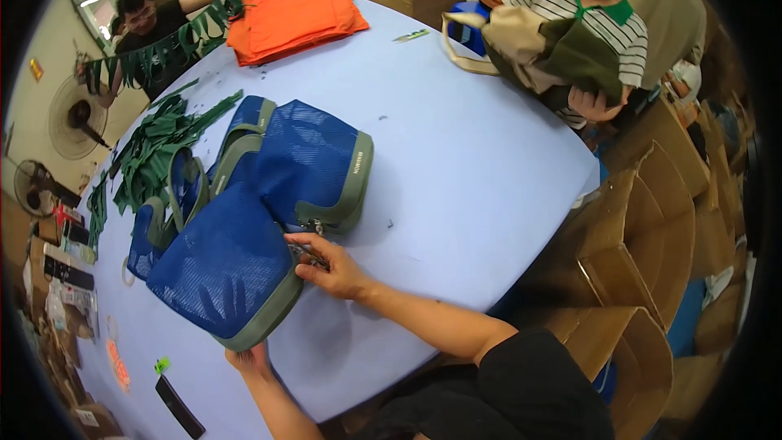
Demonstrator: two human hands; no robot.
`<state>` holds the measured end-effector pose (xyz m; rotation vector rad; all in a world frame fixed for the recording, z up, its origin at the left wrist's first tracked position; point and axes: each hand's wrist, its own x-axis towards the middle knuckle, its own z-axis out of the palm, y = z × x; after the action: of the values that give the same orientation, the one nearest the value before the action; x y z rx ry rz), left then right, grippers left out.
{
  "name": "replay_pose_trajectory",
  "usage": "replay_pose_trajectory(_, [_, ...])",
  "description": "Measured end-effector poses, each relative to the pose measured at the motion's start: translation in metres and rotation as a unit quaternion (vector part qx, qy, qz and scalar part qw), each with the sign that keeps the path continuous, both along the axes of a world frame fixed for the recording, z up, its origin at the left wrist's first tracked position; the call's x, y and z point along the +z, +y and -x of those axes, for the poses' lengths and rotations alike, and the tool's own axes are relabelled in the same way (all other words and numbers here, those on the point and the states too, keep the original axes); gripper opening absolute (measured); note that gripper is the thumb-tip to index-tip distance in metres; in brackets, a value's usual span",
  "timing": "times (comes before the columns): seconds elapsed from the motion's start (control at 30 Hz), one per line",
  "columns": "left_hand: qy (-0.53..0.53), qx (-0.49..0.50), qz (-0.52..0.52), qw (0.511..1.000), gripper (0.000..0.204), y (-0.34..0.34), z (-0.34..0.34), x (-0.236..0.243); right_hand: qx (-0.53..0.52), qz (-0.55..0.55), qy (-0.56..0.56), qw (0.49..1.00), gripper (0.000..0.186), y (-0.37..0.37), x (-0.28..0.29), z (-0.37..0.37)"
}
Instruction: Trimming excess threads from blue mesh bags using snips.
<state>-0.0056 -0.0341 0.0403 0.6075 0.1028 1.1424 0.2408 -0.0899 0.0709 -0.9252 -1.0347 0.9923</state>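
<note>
Blue-mesh, grey-green-trimmed near bag [220, 265] looks mid-check imo: right hand [326, 267] half-curled at its right edge, grip unclear; left hand [249, 357] underneath, fingers hidden. Next needs steady support.

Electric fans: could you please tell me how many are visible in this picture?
2. The larger-looking fan is at the upper left, near the wall; the second fan is lower, closer to the left rim. Others may be hidden.
</note>
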Motion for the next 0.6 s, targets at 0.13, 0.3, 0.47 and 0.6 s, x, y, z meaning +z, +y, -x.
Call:
replay_pose_trajectory(0.13, [0.009,0.046,0.034,0.998,0.05,0.0,-0.001,-0.001,0.012,0.017,0.028,0.999,0.046,0.006,-0.002,0.006])
replay_pose_trajectory(0.3, [0.023,0.026,0.037,0.999,0.042,0.001,-0.005,-0.014,-0.033,0.045,-0.048,0.997,0.046,-0.008,0.012,0.005])
replay_pose_trajectory(0.47, [0.009,0.099,0.085,0.991,0.041,0.006,-0.016,0.001,-0.054,0.007,-0.038,0.998,0.048,-0.003,0.007,0.009])
replay_pose_trajectory(0.6, [0.026,0.118,0.098,0.988,0.041,0.005,-0.022,0.008,-0.085,0.002,-0.091,0.992,0.048,0.002,0.0,0.008])
